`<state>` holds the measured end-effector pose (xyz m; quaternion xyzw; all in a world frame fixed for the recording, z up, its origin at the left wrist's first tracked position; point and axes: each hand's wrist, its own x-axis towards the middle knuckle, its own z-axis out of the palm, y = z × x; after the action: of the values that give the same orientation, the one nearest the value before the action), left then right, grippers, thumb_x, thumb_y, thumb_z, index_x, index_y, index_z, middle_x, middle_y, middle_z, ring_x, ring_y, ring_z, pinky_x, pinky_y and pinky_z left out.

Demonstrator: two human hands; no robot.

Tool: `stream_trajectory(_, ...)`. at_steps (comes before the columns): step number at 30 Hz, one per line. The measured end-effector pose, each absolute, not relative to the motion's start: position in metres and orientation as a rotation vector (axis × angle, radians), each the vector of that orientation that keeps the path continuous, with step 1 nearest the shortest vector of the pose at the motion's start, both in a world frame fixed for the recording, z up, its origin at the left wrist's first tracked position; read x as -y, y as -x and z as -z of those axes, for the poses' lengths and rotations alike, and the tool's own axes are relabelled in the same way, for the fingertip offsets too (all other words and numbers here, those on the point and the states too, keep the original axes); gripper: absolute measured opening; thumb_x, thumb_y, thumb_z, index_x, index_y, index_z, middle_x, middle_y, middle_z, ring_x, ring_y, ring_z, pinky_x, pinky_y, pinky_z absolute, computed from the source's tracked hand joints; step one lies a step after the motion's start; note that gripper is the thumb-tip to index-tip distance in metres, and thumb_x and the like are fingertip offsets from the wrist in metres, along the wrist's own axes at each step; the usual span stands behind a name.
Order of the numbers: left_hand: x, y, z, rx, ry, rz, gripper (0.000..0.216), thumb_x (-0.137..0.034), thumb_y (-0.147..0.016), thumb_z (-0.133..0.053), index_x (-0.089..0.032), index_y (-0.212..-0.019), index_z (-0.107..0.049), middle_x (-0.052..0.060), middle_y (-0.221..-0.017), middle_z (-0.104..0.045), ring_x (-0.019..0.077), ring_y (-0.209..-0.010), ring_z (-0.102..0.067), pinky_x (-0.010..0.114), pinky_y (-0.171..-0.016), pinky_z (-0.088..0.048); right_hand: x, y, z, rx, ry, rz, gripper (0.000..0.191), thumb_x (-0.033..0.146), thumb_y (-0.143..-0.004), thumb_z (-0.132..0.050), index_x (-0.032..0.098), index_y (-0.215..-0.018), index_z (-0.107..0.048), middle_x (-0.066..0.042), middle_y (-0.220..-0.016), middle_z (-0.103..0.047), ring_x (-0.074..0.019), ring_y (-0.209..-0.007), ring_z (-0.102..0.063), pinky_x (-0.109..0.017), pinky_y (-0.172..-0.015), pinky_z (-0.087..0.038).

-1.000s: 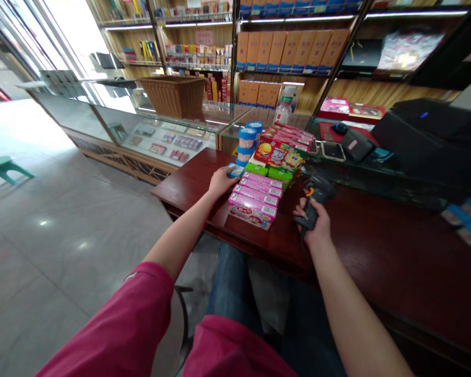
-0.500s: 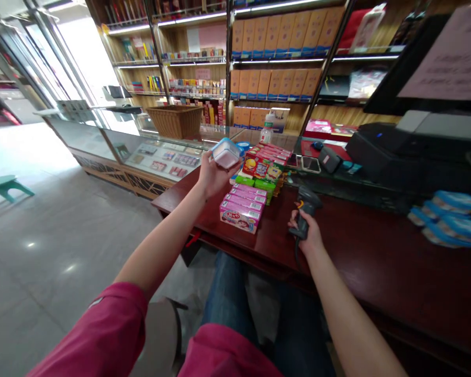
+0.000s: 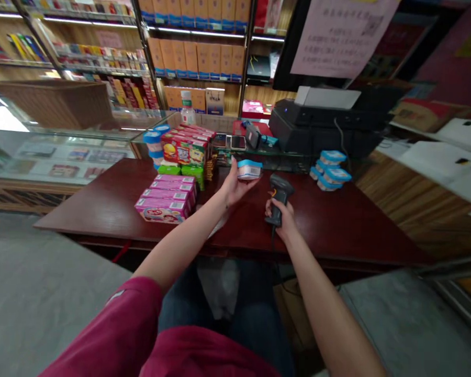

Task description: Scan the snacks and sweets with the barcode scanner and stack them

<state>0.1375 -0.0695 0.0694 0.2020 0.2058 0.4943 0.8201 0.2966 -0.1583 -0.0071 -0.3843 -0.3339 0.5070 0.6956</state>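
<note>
My left hand [image 3: 235, 186] is closed around a small plastic tub [image 3: 249, 169] with a blue lid; a barcode label shows on its side. The tub is held above the dark red desk [image 3: 235, 230]. Just to its right, my right hand [image 3: 281, 213] grips a black barcode scanner [image 3: 280, 196] by the handle, its head upright and a cable hanging down. Pink boxes [image 3: 165, 201] lie in a row left of my left hand. Behind them are green packs [image 3: 192, 172] and red snack boxes [image 3: 186, 146]. More blue-lidded tubs [image 3: 332, 172] are piled on the right.
A stack of blue-lidded containers [image 3: 153, 144] and a bottle [image 3: 187, 109] stand behind the goods. Two phones, one of them a white-edged phone [image 3: 238, 142], lie on the glass shelf. A black printer-like machine [image 3: 322, 125] and a wicker basket [image 3: 55, 102] flank the desk.
My view has swung to the right. My left hand has carried the tub from beside the red boxes towards the scanner, turning its barcode side into sight. My right hand still holds the scanner.
</note>
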Motion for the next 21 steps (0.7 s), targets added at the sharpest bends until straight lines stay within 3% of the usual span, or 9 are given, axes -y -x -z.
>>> stream_trajectory(4,0.048,-0.166,-0.020,-0.537,-0.374,-1.092,0.059,-0.068,-0.105,-0.048,-0.016,-0.123,-0.070,0.013,-0.114,-0.080,0.0234,-0.114,-0.076,0.041,-0.108,-0.061,0.170,-0.297,0.007,0.776,0.918,-1.132,0.045,0.038,-0.068,-0.086,0.023,-0.105,-0.065,0.008,-0.064,-0.065,-0.0081,-0.045,-0.053,-0.020,-0.045,-0.045)
stream_trajectory(9,0.030,-0.163,0.009,-0.534,-0.503,-1.109,0.054,-0.068,-0.098,-0.063,-0.018,-0.115,-0.073,0.011,-0.109,-0.081,0.0243,-0.117,-0.074,0.038,-0.108,-0.060,0.178,-0.285,0.007,0.940,1.054,-1.166,0.043,0.041,-0.071,-0.086,0.023,-0.101,-0.062,0.009,-0.062,-0.063,-0.0094,-0.043,-0.052,-0.022,-0.041,-0.045)
stream_trajectory(15,0.026,-0.159,0.012,-0.551,-0.418,-1.140,0.063,-0.070,-0.105,-0.046,-0.016,-0.126,-0.069,0.013,-0.121,-0.079,0.0244,-0.124,-0.072,0.037,-0.108,-0.060,0.177,-0.281,0.004,0.899,1.137,-1.086,0.040,0.041,-0.071,-0.085,0.023,-0.096,-0.060,0.008,-0.061,-0.062,-0.0096,-0.042,-0.051,-0.022,-0.039,-0.044)
stream_trajectory(21,0.030,-0.159,0.011,-0.511,-0.439,-1.103,0.067,-0.072,-0.103,-0.049,-0.019,-0.141,-0.065,0.011,-0.127,-0.078,0.0274,-0.130,-0.069,0.041,-0.110,-0.059,0.177,-0.280,0.003,0.921,1.139,-1.111,0.038,0.040,-0.073,-0.082,0.021,-0.101,-0.066,0.007,-0.061,-0.061,-0.0103,-0.043,-0.052,-0.023,-0.039,-0.046)
